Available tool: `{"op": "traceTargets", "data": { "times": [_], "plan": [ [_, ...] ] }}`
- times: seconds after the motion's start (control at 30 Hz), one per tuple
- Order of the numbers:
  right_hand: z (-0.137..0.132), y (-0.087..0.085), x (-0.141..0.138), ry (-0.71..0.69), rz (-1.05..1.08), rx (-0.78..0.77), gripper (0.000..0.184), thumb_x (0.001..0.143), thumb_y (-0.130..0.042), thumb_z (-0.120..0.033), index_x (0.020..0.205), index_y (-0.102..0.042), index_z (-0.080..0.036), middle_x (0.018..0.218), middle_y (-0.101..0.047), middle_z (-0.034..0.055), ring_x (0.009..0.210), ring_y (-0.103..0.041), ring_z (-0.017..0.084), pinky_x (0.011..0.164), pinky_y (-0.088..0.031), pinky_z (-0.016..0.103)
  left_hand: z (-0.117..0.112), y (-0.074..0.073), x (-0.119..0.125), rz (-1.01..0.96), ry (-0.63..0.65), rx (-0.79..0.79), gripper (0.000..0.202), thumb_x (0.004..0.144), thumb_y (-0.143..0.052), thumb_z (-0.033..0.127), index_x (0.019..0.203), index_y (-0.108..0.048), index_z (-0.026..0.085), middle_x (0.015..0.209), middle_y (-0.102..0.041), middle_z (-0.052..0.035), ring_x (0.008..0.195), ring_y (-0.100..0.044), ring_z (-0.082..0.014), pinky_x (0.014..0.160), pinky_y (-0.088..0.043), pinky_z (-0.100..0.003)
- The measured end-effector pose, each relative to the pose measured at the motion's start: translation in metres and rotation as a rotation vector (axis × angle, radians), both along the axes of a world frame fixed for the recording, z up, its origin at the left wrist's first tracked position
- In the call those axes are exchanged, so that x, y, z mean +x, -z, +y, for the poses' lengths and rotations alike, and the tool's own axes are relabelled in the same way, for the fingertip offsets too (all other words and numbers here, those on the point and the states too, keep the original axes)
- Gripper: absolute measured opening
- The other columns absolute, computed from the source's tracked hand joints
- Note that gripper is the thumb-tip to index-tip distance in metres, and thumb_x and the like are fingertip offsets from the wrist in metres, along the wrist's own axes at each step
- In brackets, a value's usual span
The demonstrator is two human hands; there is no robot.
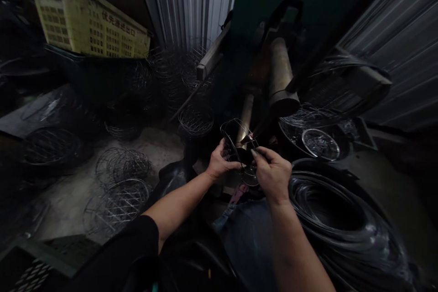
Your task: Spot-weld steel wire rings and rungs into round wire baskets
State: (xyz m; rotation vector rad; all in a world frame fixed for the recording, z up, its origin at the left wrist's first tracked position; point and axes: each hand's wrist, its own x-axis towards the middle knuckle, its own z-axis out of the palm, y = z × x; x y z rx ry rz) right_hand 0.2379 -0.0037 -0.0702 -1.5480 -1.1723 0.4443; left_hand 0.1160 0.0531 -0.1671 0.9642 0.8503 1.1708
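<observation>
Round wire frame (234,145) is at the near end of the lower metal rod (246,112); left of the rod, the left hand (219,163) holds the frame, thumb and fingers spread; right of the rod, the right hand (273,174) pinches it

We see dimly, edges blurred; beyond the fingers (268,153) the corrugated wall (195,4) looks pale, while right of them coiled wire (359,246) gleams.
</observation>
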Motion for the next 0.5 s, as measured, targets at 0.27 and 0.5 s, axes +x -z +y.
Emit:
{"op": "traceTargets", "data": {
  "times": [0.27,0.5],
  "plan": [
    [0.014,-0.012,0.001,0.015,-0.040,-0.088,0.024,0.073,-0.064,-0.038,0.079,-0.074,-0.016,0.067,-0.069,0.0045,0.065,-0.063,0.021,0.067,-0.049,0.033,0.000,-0.004,0.006,-0.022,-0.001,-0.066,0.118,0.038,-0.093,0.016,0.143,-0.041,0.018,0.124,-0.057,-0.0125,0.104,-0.058,-0.0235,0.092,-0.051,-0.040],
    [-0.034,0.008,0.014,0.015,-0.074,0.038,0.020,0.076,-0.070,-0.038,0.081,-0.071,-0.019,0.105,-0.071,0.0094,0.088,-0.067,0.023,0.076,-0.052,0.034,-0.012,-0.018,0.007,-0.049,0.040,-0.071,0.088,0.043,-0.091,0.015,0.124,-0.059,0.018,0.105,-0.065,-0.0069,0.086,-0.060,-0.0160,0.082,-0.051,-0.033]
  ]
}}
